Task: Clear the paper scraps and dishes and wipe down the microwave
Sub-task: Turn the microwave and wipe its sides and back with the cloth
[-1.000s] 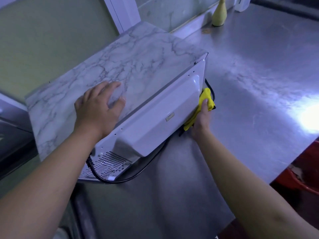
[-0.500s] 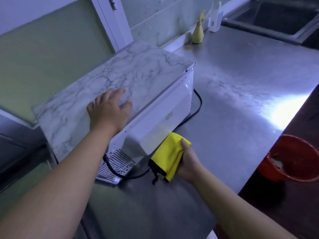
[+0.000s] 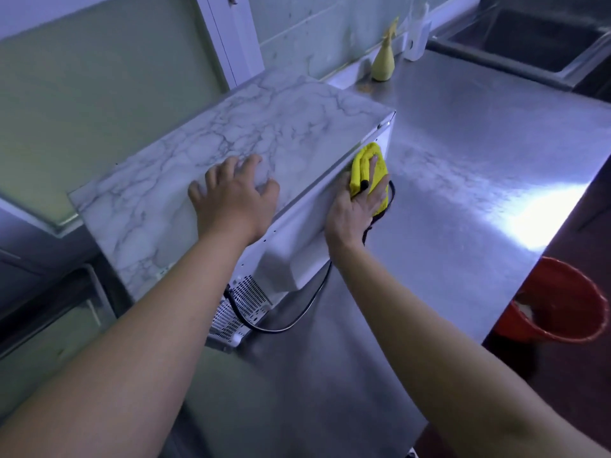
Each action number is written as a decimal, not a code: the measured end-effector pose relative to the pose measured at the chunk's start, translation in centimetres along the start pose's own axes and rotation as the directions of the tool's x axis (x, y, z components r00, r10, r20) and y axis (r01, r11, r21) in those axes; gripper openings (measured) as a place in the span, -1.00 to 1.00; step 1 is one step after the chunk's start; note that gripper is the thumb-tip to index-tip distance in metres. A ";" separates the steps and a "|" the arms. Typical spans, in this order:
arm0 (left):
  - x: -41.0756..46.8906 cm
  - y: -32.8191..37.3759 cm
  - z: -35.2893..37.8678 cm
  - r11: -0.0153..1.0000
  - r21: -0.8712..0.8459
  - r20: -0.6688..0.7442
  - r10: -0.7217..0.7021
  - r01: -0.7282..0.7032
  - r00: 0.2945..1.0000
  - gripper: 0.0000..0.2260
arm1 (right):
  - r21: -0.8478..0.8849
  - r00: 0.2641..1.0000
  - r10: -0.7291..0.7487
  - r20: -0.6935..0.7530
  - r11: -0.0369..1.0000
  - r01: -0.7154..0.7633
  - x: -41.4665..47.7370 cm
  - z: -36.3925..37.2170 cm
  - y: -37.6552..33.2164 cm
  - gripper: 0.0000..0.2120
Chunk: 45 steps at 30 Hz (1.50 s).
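Observation:
The microwave (image 3: 231, 153) has a marble-patterned top and stands on the steel counter with its white back panel turned toward me. My left hand (image 3: 236, 200) rests flat on the top near its rear edge, fingers spread. My right hand (image 3: 355, 209) presses a folded yellow cloth (image 3: 365, 166) against the upper right part of the back panel, fingers laid straight over the cloth. A black power cord (image 3: 297, 320) loops out from the back onto the counter.
The steel counter (image 3: 463, 200) stretches to the right, with a sink (image 3: 535, 44) at the far right corner. A yellow spray bottle (image 3: 383, 64) and a white container (image 3: 418, 41) stand by the wall. A red bucket (image 3: 562, 299) sits below the counter edge.
My right hand has lifted the cloth from low near the counter up to the top right of the back panel. My left hand has stayed on the microwave top.

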<state>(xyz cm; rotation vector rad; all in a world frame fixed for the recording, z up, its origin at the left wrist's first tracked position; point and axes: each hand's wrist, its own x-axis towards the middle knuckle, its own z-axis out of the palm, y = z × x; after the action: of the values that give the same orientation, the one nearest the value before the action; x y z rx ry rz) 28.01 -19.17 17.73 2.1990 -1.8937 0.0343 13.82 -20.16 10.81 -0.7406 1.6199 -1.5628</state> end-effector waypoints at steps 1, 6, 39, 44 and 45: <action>0.1 -0.1 0.1 1.000 0.004 -0.001 0.000 0.000 1.000 -0.55 | 0.073 0.999 -0.041 0.013 0.997 0.040 -1.8 -0.2 1.3 -0.41; 0.3 -0.2 0.3 1.000 0.006 0.011 -0.005 0.005 1.000 -0.53 | 0.195 0.983 0.156 0.092 0.966 -0.171 -8.5 0.2 6.9 -0.27; 0.7 -0.2 0.0 0.998 -0.051 0.035 -0.034 0.036 0.999 -0.53 | -0.091 0.774 -0.463 0.431 0.831 0.548 -16.4 -2.8 15.8 -0.36; 0.8 -0.2 0.1 0.998 -0.057 0.027 -0.036 0.038 0.999 -0.54 | -0.074 0.855 -0.068 0.514 0.990 0.123 -17.0 -4.4 17.1 -0.42; 0.8 -0.2 0.1 0.998 -0.057 0.027 -0.034 0.035 0.999 -0.54 | -0.047 0.850 -0.038 0.526 0.996 0.073 -16.6 -4.8 16.2 -0.45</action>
<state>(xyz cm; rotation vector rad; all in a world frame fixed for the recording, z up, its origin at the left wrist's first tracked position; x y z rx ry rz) 28.36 -19.94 17.71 2.2039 -1.8455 -0.0541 20.45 -2.34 -3.33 -1.1453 1.2478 -1.2022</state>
